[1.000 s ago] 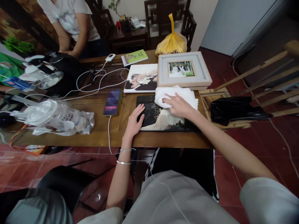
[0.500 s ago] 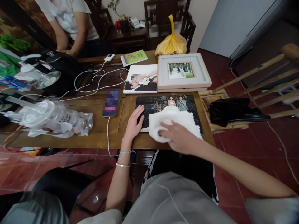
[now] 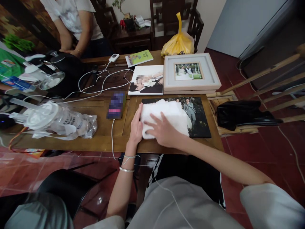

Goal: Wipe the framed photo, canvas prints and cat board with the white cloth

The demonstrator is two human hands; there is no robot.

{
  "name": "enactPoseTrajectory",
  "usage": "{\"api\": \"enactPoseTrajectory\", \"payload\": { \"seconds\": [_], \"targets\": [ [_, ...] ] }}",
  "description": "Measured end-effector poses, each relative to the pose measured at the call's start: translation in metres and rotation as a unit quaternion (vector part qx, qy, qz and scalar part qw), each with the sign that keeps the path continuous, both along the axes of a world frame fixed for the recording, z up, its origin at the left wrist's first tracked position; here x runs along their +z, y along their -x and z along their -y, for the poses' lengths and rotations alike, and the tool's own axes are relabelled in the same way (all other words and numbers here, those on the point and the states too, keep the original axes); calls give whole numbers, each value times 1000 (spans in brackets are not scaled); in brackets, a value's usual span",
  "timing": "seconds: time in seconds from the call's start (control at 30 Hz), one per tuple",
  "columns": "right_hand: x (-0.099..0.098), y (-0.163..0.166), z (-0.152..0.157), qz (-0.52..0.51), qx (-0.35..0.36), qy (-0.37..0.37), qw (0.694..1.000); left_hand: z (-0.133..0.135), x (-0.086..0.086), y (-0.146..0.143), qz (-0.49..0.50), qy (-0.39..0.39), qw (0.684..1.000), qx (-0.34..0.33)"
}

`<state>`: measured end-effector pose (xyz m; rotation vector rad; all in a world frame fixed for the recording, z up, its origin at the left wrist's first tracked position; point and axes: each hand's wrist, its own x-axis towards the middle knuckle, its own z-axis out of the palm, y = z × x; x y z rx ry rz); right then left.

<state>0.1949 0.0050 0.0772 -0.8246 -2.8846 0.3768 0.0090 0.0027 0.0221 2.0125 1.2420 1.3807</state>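
A white fluffy cloth covers the left and middle of a dark wedding photo panel, which lies flat on the wooden table. My right hand lies on the cloth with its fingers spread, pressing it against the panel. At the panel's left edge is my left hand, turned on its side with fingers stretched out and touching or very close to the cloth's edge. The uncovered right part of the panel shows a figure in a grey suit; most of the other figure is hidden by the cloth.
Behind the panel lie a white-edged photo print and a pale framed picture. A phone with a cable lies left. Further left are a bagged plastic cup and a black kettle. A person sits across the table.
My right hand has slid the cloth left across the panel, uncovering its right side. My left hand has tilted from lying flat onto its side at the left edge.
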Motion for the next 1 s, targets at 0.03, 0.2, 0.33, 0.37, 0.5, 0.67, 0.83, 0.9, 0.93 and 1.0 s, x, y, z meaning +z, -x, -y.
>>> {"api": "enactPoseTrajectory", "payload": {
  "seconds": [0.03,0.2,0.33,0.37,0.5,0.67,0.83,0.9,0.93,1.0],
  "targets": [
    [4,-7,13,3,29,19,999,0,0,0,-11,-2,1000,3],
    [26,-56,34,19,44,72,996,-3,1,-2,-96,47,994,13],
    [26,-83,-6,33,-68,33,997,-7,-2,-5,-107,53,993,15],
    [25,-85,-20,31,-90,24,995,-7,-3,-5,-105,48,993,14],
    [23,-59,-69,-13,-137,41,990,-9,-6,-5,-100,36,994,13],
    [30,5,-95,-96,-119,94,984,-10,-7,-4,-100,39,994,19],
    [27,2,-94,-103,-106,104,984,-10,-7,-4,-102,41,994,25],
    [22,-26,-91,-114,-128,105,980,-10,-7,-4,-97,42,994,21],
    [20,-44,-90,-119,-145,105,977,-10,-6,-5,-94,41,995,18],
    [16,-84,-87,-130,-190,104,968,-9,-5,-5,-88,39,995,12]
  ]
}}
